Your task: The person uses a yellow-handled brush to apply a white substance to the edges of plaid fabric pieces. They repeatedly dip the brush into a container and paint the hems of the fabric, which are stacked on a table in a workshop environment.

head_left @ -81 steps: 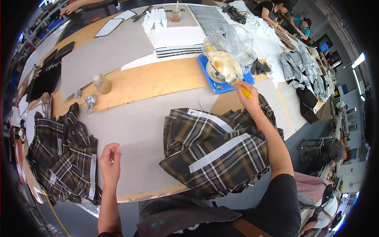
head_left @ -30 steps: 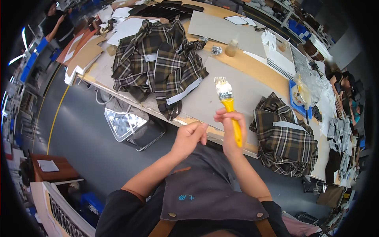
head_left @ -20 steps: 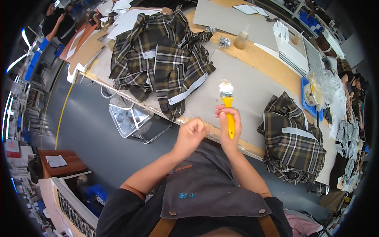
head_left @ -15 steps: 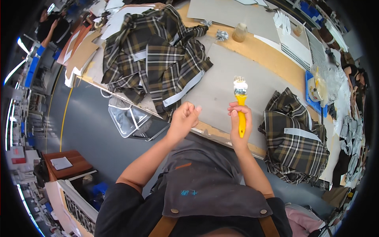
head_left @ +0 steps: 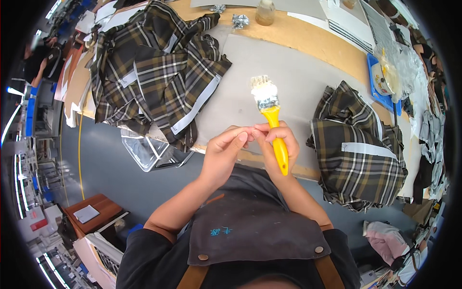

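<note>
My right hand (head_left: 279, 147) is closed around a flat brush (head_left: 272, 111) with a yellow handle. Its bristles point away from me and carry a white paste. My left hand (head_left: 223, 155) has its thumb and fingers pinched together, and its fingertips meet those of my right hand in front of the table edge. Whether anything lies between the left fingertips is too small to tell. To the left, a heap of plaid fabric pieces (head_left: 159, 82) with pale strips covers the table (head_left: 269, 60). Another plaid fabric pile (head_left: 358, 159) hangs over the edge at right.
A glass jar (head_left: 264, 13) and crumpled foil lumps (head_left: 240, 21) stand at the far side. A blue tray (head_left: 380, 86) holding a bowl (head_left: 383, 78) sits at the far right. Below the left heap is a metal-framed stool (head_left: 147, 149). Another person (head_left: 38, 60) is at the far left.
My hands have come together, the right one moving left with the brush and the brush tilting leftward. The whole view has shifted, with the left heap now farther left.
</note>
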`<control>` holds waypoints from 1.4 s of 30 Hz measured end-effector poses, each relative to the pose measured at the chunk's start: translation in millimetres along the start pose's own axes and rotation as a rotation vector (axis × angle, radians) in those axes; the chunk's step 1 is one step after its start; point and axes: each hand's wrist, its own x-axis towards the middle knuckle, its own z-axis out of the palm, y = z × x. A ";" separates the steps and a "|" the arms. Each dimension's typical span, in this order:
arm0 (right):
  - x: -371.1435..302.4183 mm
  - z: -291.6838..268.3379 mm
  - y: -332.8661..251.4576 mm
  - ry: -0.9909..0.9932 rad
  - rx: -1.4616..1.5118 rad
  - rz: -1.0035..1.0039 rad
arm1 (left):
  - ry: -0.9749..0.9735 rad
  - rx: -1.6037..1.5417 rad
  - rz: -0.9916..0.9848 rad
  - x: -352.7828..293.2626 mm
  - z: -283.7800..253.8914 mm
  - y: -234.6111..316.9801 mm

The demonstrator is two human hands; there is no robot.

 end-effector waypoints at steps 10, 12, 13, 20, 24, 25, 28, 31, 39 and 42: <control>-2.7 -2.9 -4.4 0.042 0.019 0.082 | 0.168 0.073 0.034 -9.6 -1.7 1.4; -5.1 -6.4 -0.5 0.067 0.032 0.090 | 0.234 0.110 0.010 -10.0 -8.5 5.9; -5.4 -7.0 -0.7 0.068 0.039 0.101 | 0.240 0.100 0.030 -9.3 -20.9 5.0; -12.6 -11.3 1.6 0.072 0.014 0.098 | 0.627 1.414 0.765 43.2 -115.9 51.6; -9.3 -9.8 -7.4 0.059 -0.039 0.057 | 0.622 1.336 0.501 66.7 -145.7 47.0; -7.9 -11.7 -8.2 0.063 -0.055 0.045 | 0.502 1.264 0.526 68.0 -132.3 46.3; -1.0 -21.6 -11.4 0.165 -0.113 -0.029 | 0.081 1.423 0.923 45.5 -80.7 34.5; 9.3 -34.8 -17.9 0.282 -0.162 -0.133 | -0.300 1.496 0.787 13.2 -39.7 3.5; 18.8 -67.1 2.4 0.181 -0.481 -0.228 | 0.076 1.341 0.756 27.1 -46.2 -9.2; 20.1 -70.9 22.0 0.038 -0.779 -0.224 | 0.317 1.591 0.602 52.9 -58.0 -9.9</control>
